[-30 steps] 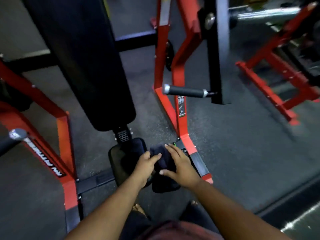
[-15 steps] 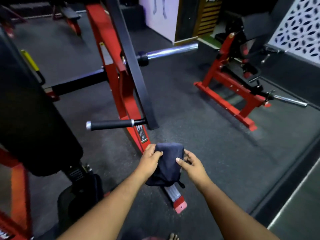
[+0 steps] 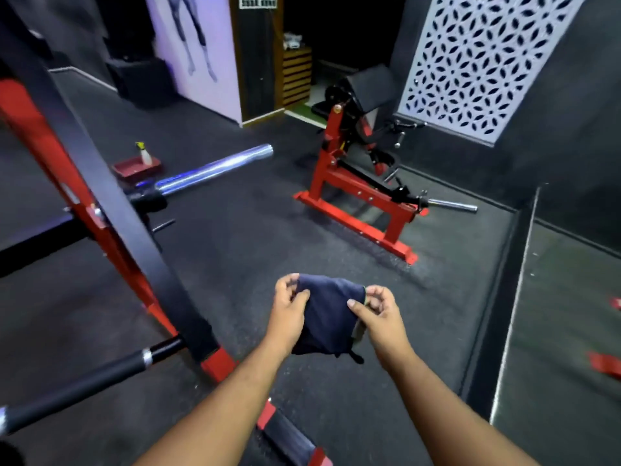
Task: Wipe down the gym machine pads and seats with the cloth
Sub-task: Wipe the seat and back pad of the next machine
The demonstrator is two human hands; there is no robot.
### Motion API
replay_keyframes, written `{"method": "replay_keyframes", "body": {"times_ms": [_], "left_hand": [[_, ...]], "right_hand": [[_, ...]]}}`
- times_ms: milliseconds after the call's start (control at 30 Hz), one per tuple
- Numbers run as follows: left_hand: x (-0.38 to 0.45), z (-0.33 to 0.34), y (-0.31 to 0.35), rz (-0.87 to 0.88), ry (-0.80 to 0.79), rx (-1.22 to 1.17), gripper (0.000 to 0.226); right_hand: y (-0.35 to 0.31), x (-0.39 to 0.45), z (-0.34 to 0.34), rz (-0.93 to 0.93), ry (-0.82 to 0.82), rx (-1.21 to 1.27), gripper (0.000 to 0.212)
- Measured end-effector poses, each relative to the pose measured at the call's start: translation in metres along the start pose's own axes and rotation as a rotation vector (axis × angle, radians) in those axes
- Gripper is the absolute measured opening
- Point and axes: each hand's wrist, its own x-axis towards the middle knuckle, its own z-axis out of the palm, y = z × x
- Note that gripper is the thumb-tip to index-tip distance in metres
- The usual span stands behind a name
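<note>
A dark navy cloth [image 3: 327,314] hangs folded between both hands, in front of me above the floor. My left hand [image 3: 289,307] pinches its upper left corner with thumb and curled fingers. My right hand [image 3: 378,311] pinches its upper right edge. Across the room stands a red curl machine [image 3: 356,203] with a black arm pad [image 3: 368,87] and a small black seat [image 3: 322,109]. The red and black frame [image 3: 111,210] of the machine beside me crosses the left side; its pads are out of view.
A chrome bar sleeve [image 3: 218,169] juts right from the near frame, and a black handle [image 3: 100,371] sticks out low on the left. A spray bottle [image 3: 144,153] stands in a red tray [image 3: 136,166] on the floor. A mirror [image 3: 564,331] lines the right wall.
I have lifted the cloth off the low seat and turned my view up and to the right. The back pad and seat have left the view; the curl machine now shows.
</note>
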Motion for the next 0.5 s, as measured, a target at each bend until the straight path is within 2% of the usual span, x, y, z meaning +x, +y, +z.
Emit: {"method": "replay_keyframes", "body": {"times_ms": [100, 200, 267, 400, 500], "left_hand": [[0.031, 0.027, 0.004, 0.004, 0.023, 0.077, 0.026], [0.064, 0.053, 0.004, -0.022, -0.032, 0.202, 0.026], [0.089, 0.076, 0.007, -0.055, -0.094, 0.207, 0.025], [0.155, 0.128, 0.019, -0.047, -0.111, 0.204, 0.025], [0.195, 0.176, 0.034, -0.115, -0.086, 0.158, 0.019]], "right_hand": [[-0.018, 0.038, -0.006, -0.014, 0.041, 0.076, 0.042], [-0.030, 0.080, -0.017, -0.042, 0.008, 0.070, 0.037], [-0.036, 0.111, -0.031, -0.064, -0.011, 0.058, 0.033], [-0.044, 0.185, -0.071, -0.050, -0.003, 0.111, 0.024], [-0.050, 0.246, -0.106, -0.027, -0.004, 0.129, 0.030]]}}
